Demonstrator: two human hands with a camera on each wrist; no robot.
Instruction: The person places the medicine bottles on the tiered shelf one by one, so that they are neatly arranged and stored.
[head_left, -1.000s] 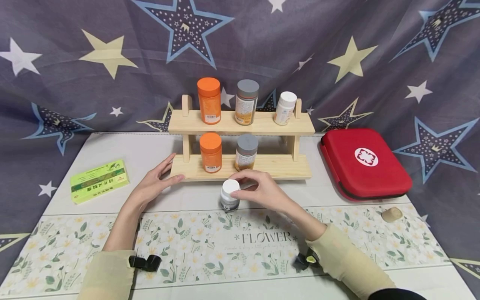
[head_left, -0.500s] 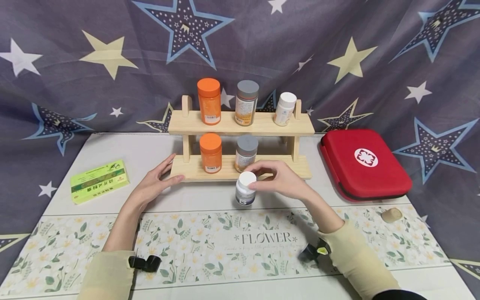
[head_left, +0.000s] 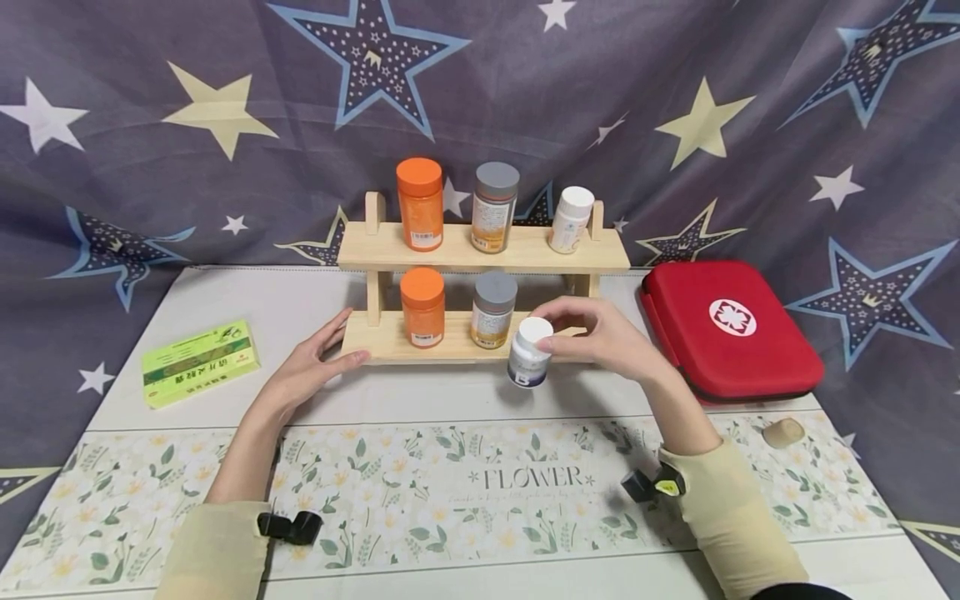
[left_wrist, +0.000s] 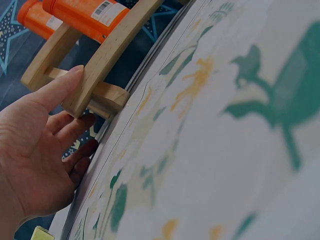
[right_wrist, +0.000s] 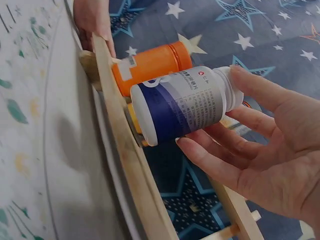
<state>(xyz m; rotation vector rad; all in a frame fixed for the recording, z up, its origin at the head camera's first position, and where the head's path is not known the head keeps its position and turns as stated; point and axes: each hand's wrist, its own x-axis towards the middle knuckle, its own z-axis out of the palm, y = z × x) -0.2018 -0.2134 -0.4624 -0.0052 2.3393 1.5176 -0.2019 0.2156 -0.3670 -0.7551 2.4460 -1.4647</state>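
My right hand pinches a small white pill bottle by its cap, thumb on one side and fingers on the other. Slightly tilted, the bottle hangs in front of the lower board's right part; its white and dark blue label shows in the right wrist view. At the left end of the two-tier wooden rack, my left hand holds the lower board's corner. In the left wrist view its thumb lies against the board, with the fingers bent below.
On the rack stand orange bottles, grey-capped bottles and a white bottle at upper right. A red first-aid case lies right, near a small beige cylinder. A green medicine box lies left.
My right hand has lifted the white pill bottle from the table and carried it right and toward the rack. The left hand stays at the rack's corner.
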